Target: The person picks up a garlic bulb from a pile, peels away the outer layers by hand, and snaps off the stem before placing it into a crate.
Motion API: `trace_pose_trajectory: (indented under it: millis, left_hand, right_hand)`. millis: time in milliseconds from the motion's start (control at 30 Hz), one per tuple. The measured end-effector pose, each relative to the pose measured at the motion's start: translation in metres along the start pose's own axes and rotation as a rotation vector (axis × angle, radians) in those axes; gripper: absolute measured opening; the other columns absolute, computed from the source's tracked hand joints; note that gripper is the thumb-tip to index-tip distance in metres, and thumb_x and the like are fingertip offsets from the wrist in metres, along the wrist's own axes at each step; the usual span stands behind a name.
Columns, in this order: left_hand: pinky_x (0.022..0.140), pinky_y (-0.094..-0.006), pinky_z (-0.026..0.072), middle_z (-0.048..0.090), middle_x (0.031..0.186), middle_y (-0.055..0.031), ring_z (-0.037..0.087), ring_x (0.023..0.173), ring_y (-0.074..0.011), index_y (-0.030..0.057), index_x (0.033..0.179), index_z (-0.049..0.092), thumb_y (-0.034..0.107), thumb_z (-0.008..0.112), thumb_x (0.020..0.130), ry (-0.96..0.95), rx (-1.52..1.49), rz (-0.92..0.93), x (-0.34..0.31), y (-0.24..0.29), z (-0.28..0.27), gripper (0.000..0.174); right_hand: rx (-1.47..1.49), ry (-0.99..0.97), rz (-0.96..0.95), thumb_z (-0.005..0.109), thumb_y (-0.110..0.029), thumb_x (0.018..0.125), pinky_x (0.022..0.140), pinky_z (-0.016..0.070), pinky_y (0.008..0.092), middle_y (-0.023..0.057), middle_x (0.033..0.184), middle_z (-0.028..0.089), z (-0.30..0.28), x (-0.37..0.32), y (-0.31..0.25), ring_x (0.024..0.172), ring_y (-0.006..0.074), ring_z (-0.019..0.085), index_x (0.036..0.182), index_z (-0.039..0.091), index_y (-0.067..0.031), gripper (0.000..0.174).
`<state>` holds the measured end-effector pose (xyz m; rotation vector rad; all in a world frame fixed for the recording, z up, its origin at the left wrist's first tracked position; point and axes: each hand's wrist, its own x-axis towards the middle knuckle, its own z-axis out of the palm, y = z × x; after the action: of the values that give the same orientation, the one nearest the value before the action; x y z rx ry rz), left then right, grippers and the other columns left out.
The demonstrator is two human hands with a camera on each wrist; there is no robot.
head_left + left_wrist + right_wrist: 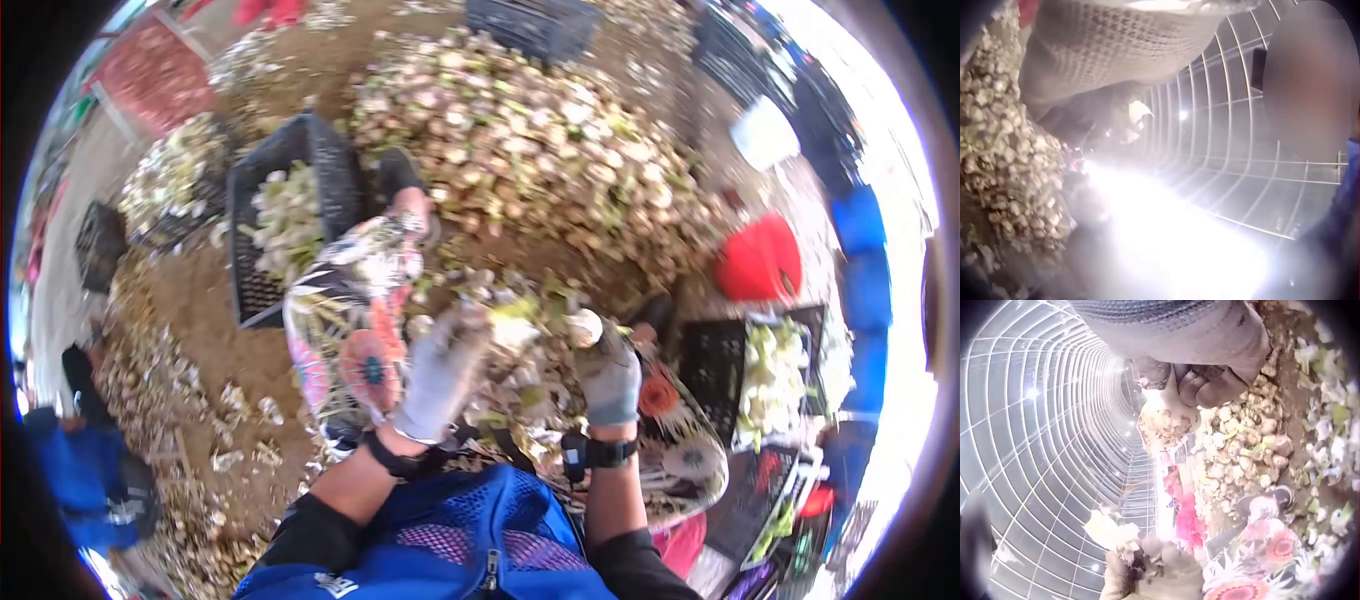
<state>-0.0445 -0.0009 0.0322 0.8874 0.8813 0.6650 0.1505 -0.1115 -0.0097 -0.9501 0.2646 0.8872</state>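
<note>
Glare whites out most of the left wrist view. The gloved left hand [445, 372] pinches a leafy top [515, 315] at its fingertips. Just right of it, the gloved right hand [608, 375] grips a pale bulb [585, 327] atop its curled fingers.

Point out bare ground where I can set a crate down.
Bare dirt lies between the left crate and the scraps beside the leg. The pile ahead is packed, and trimmings crowd the gap between left hand and right hand.

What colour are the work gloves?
Pale grey; left hand and right hand, which holds a bulb; head view is clearest.
</note>
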Motion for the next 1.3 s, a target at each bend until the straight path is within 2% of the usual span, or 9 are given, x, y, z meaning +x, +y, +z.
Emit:
trace_pose_trajectory:
  millis: [200, 533, 600, 733, 800, 933, 1033, 1233, 1300]
  left_hand:
    - [0.066, -0.0339, 0.0496, 0.070, 0.082, -0.0089, 0.064, 0.072, -0.0177, -0.0010, 0.107, 0.065, 0.041, 0.055, 0.101, -0.379, 0.942, 0.360, 0.032, -0.013, 0.008, 0.044]
    - [0.081, -0.0254, 0.0493, 0.068, 0.107, -0.0044, 0.061, 0.092, -0.0079, -0.0044, 0.117, 0.063, 0.020, 0.063, 0.096, -0.578, -0.329, -0.411, 0.025, -0.017, 0.026, 0.032]
    - [0.075, -0.0253, 0.0499, 0.064, 0.092, -0.0010, 0.058, 0.078, -0.0050, 0.0015, 0.110, 0.062, 0.017, 0.062, 0.096, -0.607, -0.378, -0.407, 0.028, -0.011, 0.017, 0.022]
    - [0.077, -0.0455, 0.0521, 0.065, 0.098, -0.0173, 0.065, 0.089, -0.0368, 0.0022, 0.109, 0.062, 0.031, 0.076, 0.083, -0.450, 0.990, 0.505, 0.045, -0.034, 0.003, 0.041]
    - [0.075, -0.0461, 0.0515, 0.064, 0.097, -0.0179, 0.063, 0.088, -0.0395, 0.0034, 0.106, 0.061, 0.038, 0.077, 0.081, -0.401, 0.895, 0.661, 0.043, -0.033, 0.014, 0.045]
    - [0.067, -0.0395, 0.0498, 0.064, 0.086, -0.0140, 0.062, 0.074, -0.0283, 0.0043, 0.093, 0.064, 0.034, 0.073, 0.087, -0.360, 0.969, 0.722, 0.039, -0.022, 0.028, 0.032]
    - [0.059, -0.0253, 0.0439, 0.058, 0.069, 0.0010, 0.050, 0.065, -0.0049, 0.0037, 0.086, 0.063, 0.012, 0.063, 0.093, -0.411, 0.261, -0.078, 0.050, -0.019, 0.013, 0.011]
    - [0.064, -0.0329, 0.0497, 0.064, 0.075, -0.0134, 0.065, 0.069, -0.0216, 0.0053, 0.098, 0.063, 0.036, 0.066, 0.095, -0.423, 0.602, 0.295, 0.058, -0.023, -0.001, 0.032]
    - [0.056, -0.0252, 0.0448, 0.061, 0.073, 0.0004, 0.055, 0.062, -0.0085, 0.0035, 0.095, 0.064, 0.027, 0.062, 0.098, -0.514, 0.484, 0.267, 0.053, -0.033, 0.002, 0.024]
  right_hand:
    - [-0.315, -0.129, -0.233, 0.067, -0.017, 0.096, 0.064, 0.0488, 0.0241, 0.0034, 0.086, 0.065, -0.001, -0.023, -0.002, 0.074, 0.0100, 0.060, 0.100, 0.067, 0.0009, 0.019]
    - [-0.774, -0.109, -0.172, 0.049, -0.018, 0.103, 0.093, 0.0539, 0.0390, 0.0163, 0.109, 0.068, -0.012, -0.018, -0.004, 0.097, 0.0248, 0.068, 0.115, 0.062, 0.0110, 0.034]
    - [0.031, -0.147, -0.024, 0.045, -0.014, 0.104, 0.096, 0.0527, 0.0434, 0.0193, 0.113, 0.067, -0.028, -0.004, -0.002, 0.104, 0.0282, 0.066, 0.121, 0.057, 0.0123, 0.034]
    - [0.028, -0.141, -0.007, 0.048, -0.013, 0.103, 0.095, 0.0535, 0.0427, 0.0179, 0.117, 0.065, -0.023, -0.011, -0.010, 0.103, 0.0269, 0.066, 0.124, 0.058, 0.0073, 0.031]
    - [-0.239, -0.221, -0.140, 0.054, -0.013, 0.101, 0.089, 0.0557, 0.0408, 0.0167, 0.115, 0.066, -0.020, -0.016, -0.002, 0.100, 0.0265, 0.067, 0.123, 0.058, 0.0076, 0.030]
    - [-0.560, -0.170, -0.211, 0.059, -0.015, 0.099, 0.082, 0.0569, 0.0390, 0.0155, 0.109, 0.067, -0.013, -0.017, 0.009, 0.095, 0.0262, 0.068, 0.120, 0.060, 0.0063, 0.030]
    - [-0.129, -0.158, -0.023, 0.047, -0.021, 0.102, 0.094, 0.0534, 0.0446, 0.0157, 0.124, 0.062, -0.014, -0.014, 0.007, 0.113, 0.0296, 0.062, 0.122, 0.059, 0.0029, 0.033]
    - [0.048, -0.282, 0.121, 0.045, -0.021, 0.101, 0.098, 0.0512, 0.0476, 0.0139, 0.132, 0.060, -0.030, 0.000, 0.015, 0.120, 0.0332, 0.059, 0.128, 0.058, -0.0040, 0.034]
    - [-0.233, -0.211, 0.015, 0.050, -0.012, 0.099, 0.088, 0.0558, 0.0427, 0.0139, 0.117, 0.066, -0.015, -0.003, 0.023, 0.106, 0.0287, 0.065, 0.128, 0.058, 0.0003, 0.033]
